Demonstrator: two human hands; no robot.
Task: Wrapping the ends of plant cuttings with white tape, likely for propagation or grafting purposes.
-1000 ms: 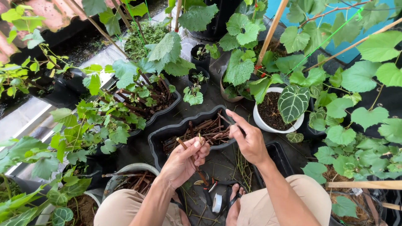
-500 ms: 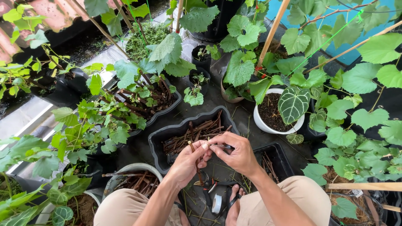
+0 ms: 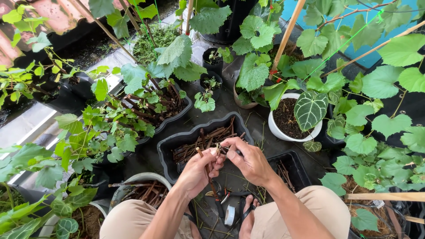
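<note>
Leafy vines (image 3: 133,110) crowd round a long black tray (image 3: 177,146) of brown cuttings, with a white pot (image 3: 276,128) of dark soil to its right and a smaller black tray (image 3: 294,161) just beside the person's right knee. Over the near edge of the long tray the left hand (image 3: 199,170) and right hand (image 3: 248,157) meet, almost touching. The left fingers clench a brown stick cutting (image 3: 204,163) held upright, while the right fingers pinch at its top end; a roll of white tape (image 3: 229,215) lies on the ground below.
</note>
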